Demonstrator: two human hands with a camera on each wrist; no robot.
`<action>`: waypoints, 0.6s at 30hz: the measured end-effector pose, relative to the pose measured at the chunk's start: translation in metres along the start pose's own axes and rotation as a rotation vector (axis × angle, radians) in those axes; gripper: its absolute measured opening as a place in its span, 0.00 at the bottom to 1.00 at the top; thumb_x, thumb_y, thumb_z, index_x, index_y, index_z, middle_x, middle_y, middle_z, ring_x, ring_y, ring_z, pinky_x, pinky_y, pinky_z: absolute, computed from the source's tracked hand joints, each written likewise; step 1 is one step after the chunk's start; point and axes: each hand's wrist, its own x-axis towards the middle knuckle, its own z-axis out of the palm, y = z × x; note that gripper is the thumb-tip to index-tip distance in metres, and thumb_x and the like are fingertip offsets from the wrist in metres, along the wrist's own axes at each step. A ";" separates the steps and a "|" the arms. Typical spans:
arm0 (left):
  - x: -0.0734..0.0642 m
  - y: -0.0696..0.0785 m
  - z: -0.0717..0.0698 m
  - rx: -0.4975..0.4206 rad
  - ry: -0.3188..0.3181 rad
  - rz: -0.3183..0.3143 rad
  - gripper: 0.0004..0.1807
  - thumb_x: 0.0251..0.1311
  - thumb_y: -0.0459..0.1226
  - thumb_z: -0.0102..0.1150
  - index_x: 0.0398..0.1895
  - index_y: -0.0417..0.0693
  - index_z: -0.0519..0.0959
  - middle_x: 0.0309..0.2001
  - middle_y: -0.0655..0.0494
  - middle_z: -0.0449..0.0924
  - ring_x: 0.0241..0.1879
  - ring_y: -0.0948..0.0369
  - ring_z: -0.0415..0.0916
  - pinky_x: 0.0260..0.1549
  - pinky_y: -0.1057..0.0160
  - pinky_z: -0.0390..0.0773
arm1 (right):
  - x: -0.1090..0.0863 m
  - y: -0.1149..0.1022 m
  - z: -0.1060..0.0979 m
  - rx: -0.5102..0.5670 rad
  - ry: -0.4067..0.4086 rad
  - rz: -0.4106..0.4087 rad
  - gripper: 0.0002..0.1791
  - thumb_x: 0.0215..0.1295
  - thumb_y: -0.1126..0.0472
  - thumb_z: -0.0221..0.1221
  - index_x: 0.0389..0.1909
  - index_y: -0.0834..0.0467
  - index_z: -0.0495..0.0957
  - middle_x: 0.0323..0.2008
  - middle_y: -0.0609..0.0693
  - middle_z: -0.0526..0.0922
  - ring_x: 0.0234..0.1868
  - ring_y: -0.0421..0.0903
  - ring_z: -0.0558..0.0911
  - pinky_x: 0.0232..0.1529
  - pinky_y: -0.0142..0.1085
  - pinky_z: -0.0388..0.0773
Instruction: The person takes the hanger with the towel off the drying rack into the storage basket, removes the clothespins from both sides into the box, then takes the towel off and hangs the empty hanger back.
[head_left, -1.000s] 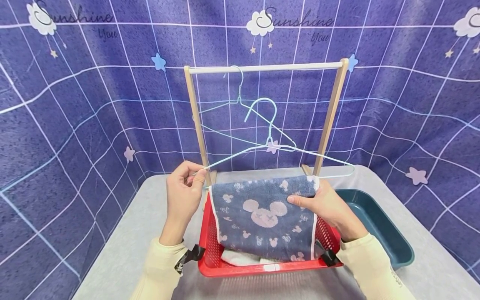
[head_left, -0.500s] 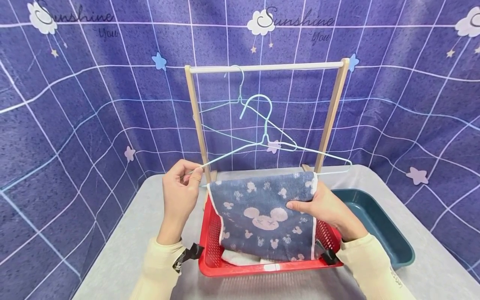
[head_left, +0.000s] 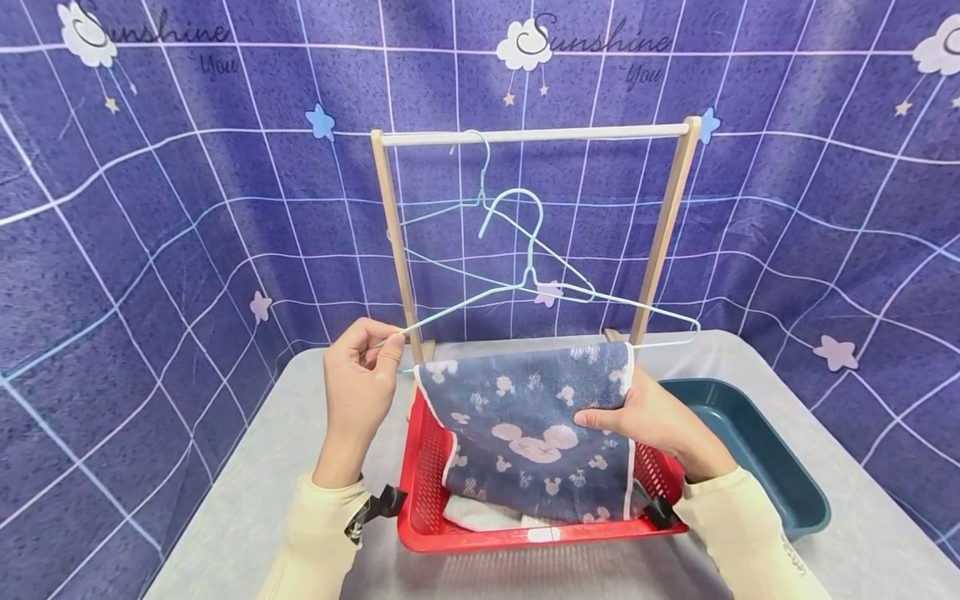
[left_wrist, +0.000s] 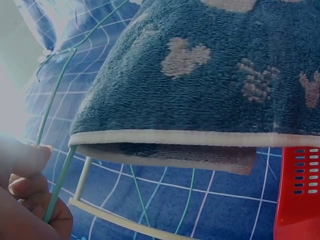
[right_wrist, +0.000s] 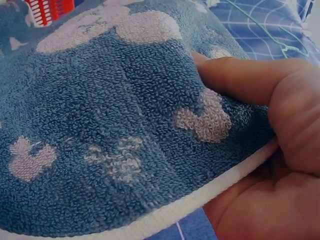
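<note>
In the head view, a pale blue wire hanger stands with its hook up, in front of the rack. My left hand pinches its left end between thumb and fingers. A dark blue towel with pink mouse prints and white edging drapes over the hanger's bottom bar. My right hand grips the towel's right edge, thumb on the front and the other fingers behind. The left wrist view shows the towel folded over the green-looking bar. In the right wrist view the thumb presses on the towel.
Below the towel stands a red perforated basket with white cloth inside. Behind it, a wooden rack with a white bar carries a second hanger. A teal basin sits at the right on the grey table.
The hanger and my left hand have shifted slightly left, and the hanger a little upward. The towel's large mouse print sits lower at the front, and its lower left edge hangs more folded.
</note>
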 end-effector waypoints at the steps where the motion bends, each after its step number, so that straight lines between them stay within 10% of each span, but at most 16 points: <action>1: 0.000 0.000 0.000 -0.003 0.000 0.002 0.03 0.62 0.21 0.64 0.34 0.33 0.84 0.20 0.59 0.69 0.20 0.68 0.58 0.19 0.71 0.57 | 0.000 0.000 0.000 -0.005 0.001 0.000 0.58 0.53 0.64 0.78 0.77 0.46 0.50 0.53 0.54 0.84 0.53 0.50 0.84 0.55 0.45 0.80; 18: -0.001 0.002 -0.001 -0.005 0.001 -0.001 0.02 0.62 0.22 0.65 0.34 0.33 0.84 0.20 0.58 0.68 0.21 0.68 0.58 0.19 0.72 0.57 | 0.001 0.006 0.000 -0.071 -0.003 0.072 0.62 0.51 0.57 0.80 0.78 0.45 0.47 0.56 0.52 0.82 0.57 0.50 0.82 0.61 0.52 0.74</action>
